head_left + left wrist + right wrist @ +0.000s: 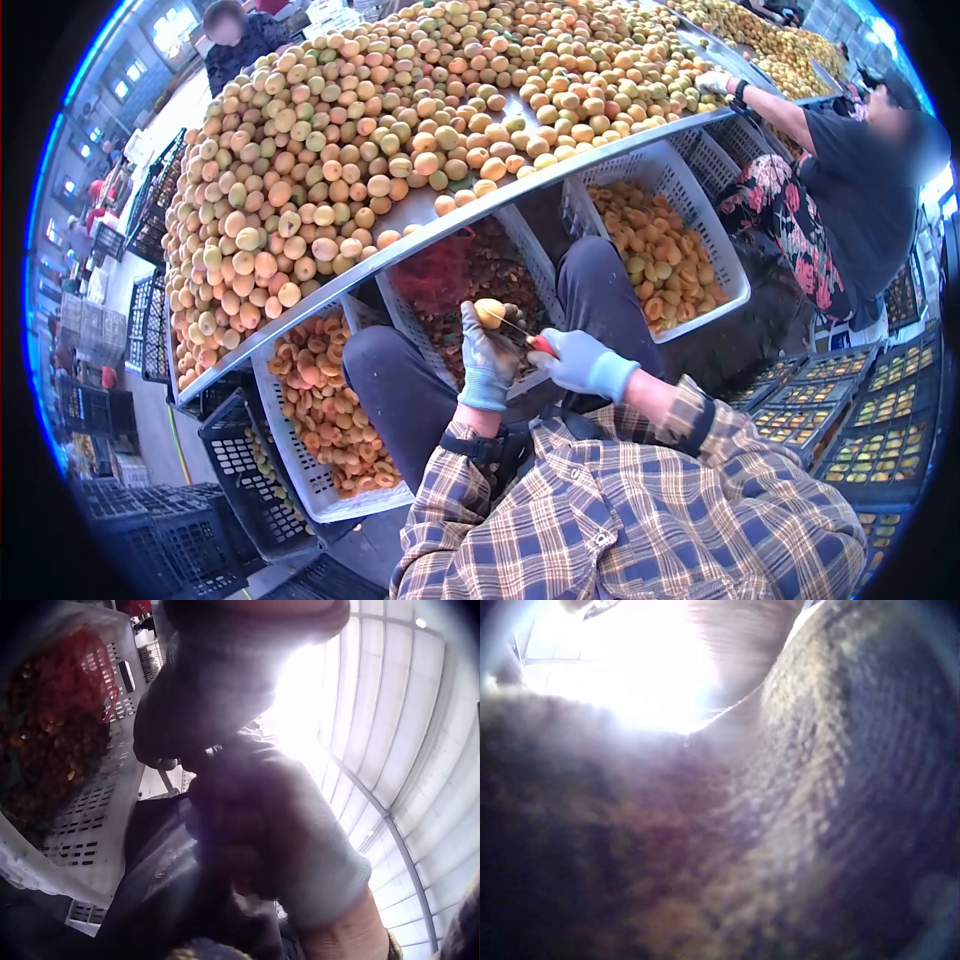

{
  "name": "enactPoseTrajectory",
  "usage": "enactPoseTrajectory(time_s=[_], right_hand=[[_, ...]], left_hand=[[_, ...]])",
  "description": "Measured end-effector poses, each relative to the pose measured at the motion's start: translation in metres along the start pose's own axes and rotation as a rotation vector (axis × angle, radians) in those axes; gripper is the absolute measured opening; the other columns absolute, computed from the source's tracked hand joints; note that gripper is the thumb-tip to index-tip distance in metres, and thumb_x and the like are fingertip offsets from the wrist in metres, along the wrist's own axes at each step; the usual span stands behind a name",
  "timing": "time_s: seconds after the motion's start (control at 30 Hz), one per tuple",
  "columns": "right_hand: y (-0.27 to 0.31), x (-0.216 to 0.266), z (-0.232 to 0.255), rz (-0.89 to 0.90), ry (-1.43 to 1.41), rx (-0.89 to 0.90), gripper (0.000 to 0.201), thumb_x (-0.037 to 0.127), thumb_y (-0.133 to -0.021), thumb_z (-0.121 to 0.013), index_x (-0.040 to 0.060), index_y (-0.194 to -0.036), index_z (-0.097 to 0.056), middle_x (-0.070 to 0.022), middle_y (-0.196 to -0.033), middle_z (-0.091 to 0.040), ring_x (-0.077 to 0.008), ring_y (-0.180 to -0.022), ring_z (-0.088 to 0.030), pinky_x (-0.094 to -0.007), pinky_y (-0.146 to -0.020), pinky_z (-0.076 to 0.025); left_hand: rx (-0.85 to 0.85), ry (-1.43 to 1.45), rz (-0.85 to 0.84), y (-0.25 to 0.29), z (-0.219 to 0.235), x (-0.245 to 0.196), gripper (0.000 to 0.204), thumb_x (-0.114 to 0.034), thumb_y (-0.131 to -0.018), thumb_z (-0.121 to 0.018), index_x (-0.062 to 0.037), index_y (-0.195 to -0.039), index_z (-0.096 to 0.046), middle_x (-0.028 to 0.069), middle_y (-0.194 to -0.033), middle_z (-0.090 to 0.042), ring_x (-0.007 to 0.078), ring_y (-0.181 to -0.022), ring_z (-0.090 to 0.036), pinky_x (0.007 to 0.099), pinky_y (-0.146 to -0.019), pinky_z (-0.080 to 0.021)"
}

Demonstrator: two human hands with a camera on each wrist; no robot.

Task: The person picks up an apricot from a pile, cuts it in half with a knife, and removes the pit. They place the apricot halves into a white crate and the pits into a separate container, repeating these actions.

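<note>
In the head view, my gloved left hand (487,362) grips an orange-yellow apricot (489,313) between thumb and fingers. My right hand (588,362), in a pale glove, holds a small knife by its red handle (543,346), its thin blade pointing at the fruit. Both hands are over a white crate (535,262) with brown pits and a red mesh bag (432,272). In the left wrist view the left hand (214,690) and right hand (262,814) appear dark and close together. Blurred cloth fills most of the right wrist view.
A metal-edged table (400,247) heaped with whole apricots (330,150) lies ahead. White crates of apricot halves stand left (262,385) and right (735,265) of my knees. Black crates (245,470) stand at lower left. Another person (860,190) sits at the right.
</note>
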State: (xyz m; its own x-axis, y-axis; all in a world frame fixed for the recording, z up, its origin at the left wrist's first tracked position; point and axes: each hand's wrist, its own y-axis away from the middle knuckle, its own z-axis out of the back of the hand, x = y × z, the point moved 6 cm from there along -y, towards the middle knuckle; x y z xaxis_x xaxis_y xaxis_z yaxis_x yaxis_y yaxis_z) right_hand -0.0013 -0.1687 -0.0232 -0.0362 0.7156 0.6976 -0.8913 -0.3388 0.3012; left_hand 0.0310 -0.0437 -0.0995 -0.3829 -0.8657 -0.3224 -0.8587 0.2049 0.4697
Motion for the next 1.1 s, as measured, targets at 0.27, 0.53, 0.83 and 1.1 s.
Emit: enactPoseTrajectory(time_s=[0.27,0.53,0.83,1.1], right_hand=[[-0.002,0.032,0.06,0.383,0.185,-0.222,0.057,0.036,-0.073,-0.075,0.016,-0.121,-0.051,-0.0126,-0.097,-0.067,-0.033,-0.088,-0.065,-0.0405,-0.073,-0.052],[0.003,0.042,0.059,0.433,0.186,-0.255,0.05,0.028,-0.075,-0.077,0.0054,-0.116,-0.057,-0.0161,-0.097,-0.066,-0.0338,-0.082,-0.066,-0.037,-0.069,-0.054],[-0.013,0.047,0.031,0.553,0.034,-0.6,0.038,0.028,-0.085,-0.066,0.004,-0.113,-0.056,-0.0172,-0.089,-0.066,-0.0353,-0.076,-0.066,-0.0377,-0.061,-0.054],[-0.045,0.013,0.031,0.299,-0.633,-0.669,0.03,0.03,-0.095,-0.057,0.0019,-0.087,-0.06,-0.0017,-0.065,-0.057,-0.0088,-0.055,-0.052,-0.0269,-0.049,-0.041]], left_hand=[[0.309,-0.136,0.34,0.042,-0.048,0.019,0.049,-0.048,-0.095,-0.048,-0.0074,-0.121,-0.052,0.0085,-0.112,-0.061,0.0219,-0.099,-0.062,0.036,-0.085,-0.052],[0.284,-0.45,0.127,0.047,-0.048,0.009,0.036,-0.042,-0.096,-0.05,-0.0083,-0.106,-0.057,-0.0011,-0.082,-0.058,0.0051,-0.059,-0.051,0.0165,-0.048,-0.037],[0.076,-0.268,-0.074,0.027,-0.031,0.01,0.046,-0.046,-0.099,-0.042,-0.0053,-0.094,-0.061,-0.001,-0.082,-0.06,0.0066,-0.072,-0.055,0.0225,-0.063,-0.046],[0.13,-0.712,-0.535,0.032,-0.04,-0.011,0.045,-0.044,-0.099,-0.041,-0.0031,-0.106,-0.059,0.001,-0.085,-0.061,0.0083,-0.07,-0.055,0.023,-0.061,-0.047]])
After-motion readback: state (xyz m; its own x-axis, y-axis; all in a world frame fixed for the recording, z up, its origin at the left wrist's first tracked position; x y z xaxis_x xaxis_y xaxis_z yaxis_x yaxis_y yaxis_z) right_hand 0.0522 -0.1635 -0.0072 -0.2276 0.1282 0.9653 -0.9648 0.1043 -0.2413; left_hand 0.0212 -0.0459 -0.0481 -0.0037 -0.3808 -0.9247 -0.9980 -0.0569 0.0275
